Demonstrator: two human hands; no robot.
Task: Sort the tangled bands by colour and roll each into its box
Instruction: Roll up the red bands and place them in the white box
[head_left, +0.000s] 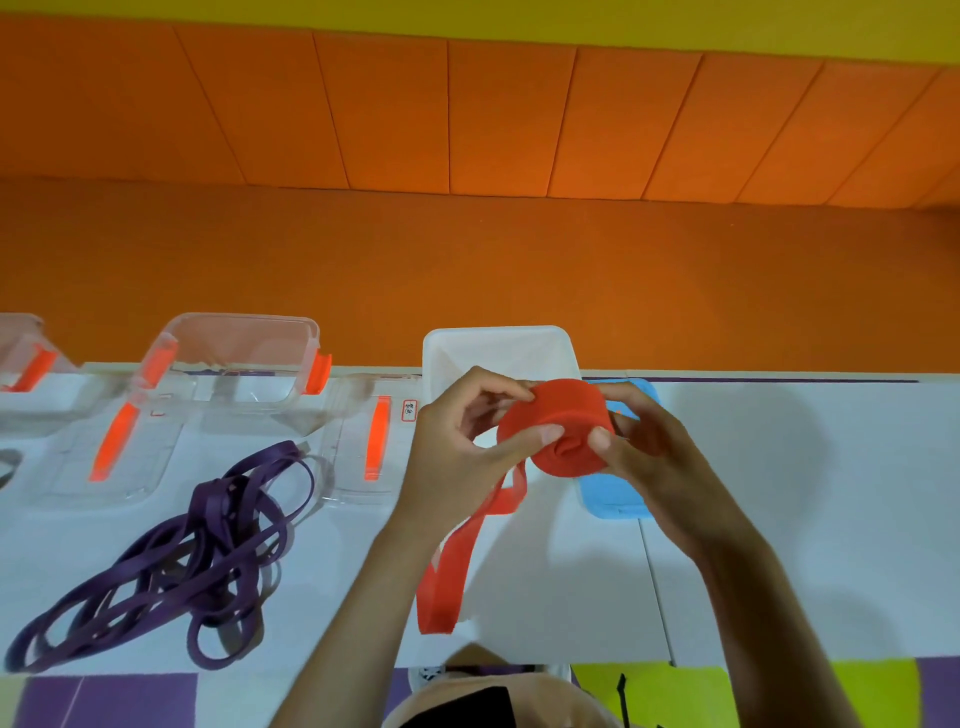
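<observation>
Left hand (457, 447) at 9 o'clock and right hand (641, 447) at 3 o'clock pinch a thick, matte red roll (558, 431), thumbs pressed on its rim. Its flat loose tail (441, 587) trails toward 7. A smooth white box (498, 345) sits at 12; rubbery purple bands (171, 566) lie tangled at 8.

My left grip (457, 447) and my right grip (649, 447) are both showing bare. Short, plain nails are showing on the thumbs (543, 435). My forearms (363, 597) are running bare from the wrists to the lower edge of the view. At bottom centre I am wearing a beige garment (524, 696); I am not telling with certainty which piece of clothing it is. A black patch (467, 709) is lying across its lower part. Just above and to its left, a white shoe (427, 676) with a dark marking is peeking out, too small for further detail.
</observation>
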